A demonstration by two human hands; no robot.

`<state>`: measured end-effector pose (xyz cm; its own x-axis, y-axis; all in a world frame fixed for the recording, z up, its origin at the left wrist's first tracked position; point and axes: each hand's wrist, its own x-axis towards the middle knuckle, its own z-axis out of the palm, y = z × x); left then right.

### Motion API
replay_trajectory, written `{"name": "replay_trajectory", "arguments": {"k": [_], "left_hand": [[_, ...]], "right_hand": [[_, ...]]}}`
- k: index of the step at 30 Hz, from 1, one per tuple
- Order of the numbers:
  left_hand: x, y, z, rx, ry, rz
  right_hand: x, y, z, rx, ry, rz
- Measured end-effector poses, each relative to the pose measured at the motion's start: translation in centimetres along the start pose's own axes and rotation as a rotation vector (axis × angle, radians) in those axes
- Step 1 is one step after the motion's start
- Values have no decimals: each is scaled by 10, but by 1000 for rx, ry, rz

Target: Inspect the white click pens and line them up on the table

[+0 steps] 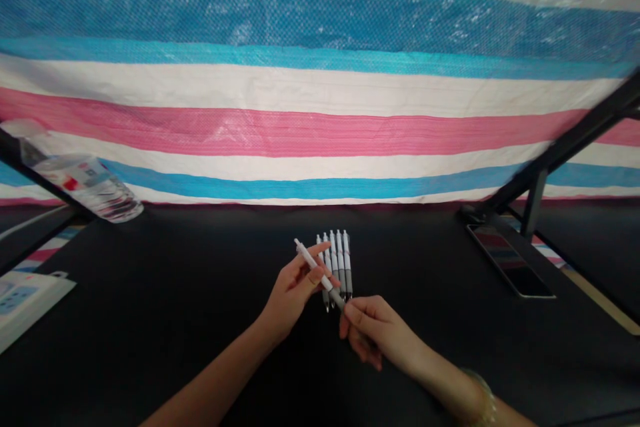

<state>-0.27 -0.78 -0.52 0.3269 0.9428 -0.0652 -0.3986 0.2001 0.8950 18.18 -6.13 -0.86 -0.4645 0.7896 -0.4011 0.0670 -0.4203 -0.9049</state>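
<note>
A white pen with a grey grip (314, 265) is held at a slant between both hands, over the table. My left hand (296, 285) pinches its white barrel between thumb and fingers. At the lower end, the fingertips of my right hand (373, 325) close on the grey grip, so the tip is hidden. Just behind the hands, several matching pens (341, 257) lie side by side in a row, clickers pointing away from me. My left fingers partly cover the left ones in that row.
On the black table (200, 260), a clear plastic bottle (95, 187) stands at the back left. A white box (30, 303) lies at the left edge, and a phone (510, 263) at the right beside a black metal support (545, 160). Striped sheeting (320, 133) hangs behind.
</note>
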Motion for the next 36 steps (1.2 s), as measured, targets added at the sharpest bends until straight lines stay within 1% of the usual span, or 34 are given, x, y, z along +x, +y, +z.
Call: {"name": "replay_trajectory", "arguments": {"k": [4,11,18,28,36], "left_hand": [[2,7,-1,102,47,19],[7,10,-7,171,58,45],[8,9,-8,176,14,45],[7,11,-7,169,82,40],[9,11,-9,198,103,53]], "right_hand": [[0,-2,3,-35,-41,4],[-3,-6,1,-40,-61,4],[-4,-9,2,-58,-60,23],[-3,-6,1,-64,-72,24],[-3,-2,0,-51,-86,7]]}}
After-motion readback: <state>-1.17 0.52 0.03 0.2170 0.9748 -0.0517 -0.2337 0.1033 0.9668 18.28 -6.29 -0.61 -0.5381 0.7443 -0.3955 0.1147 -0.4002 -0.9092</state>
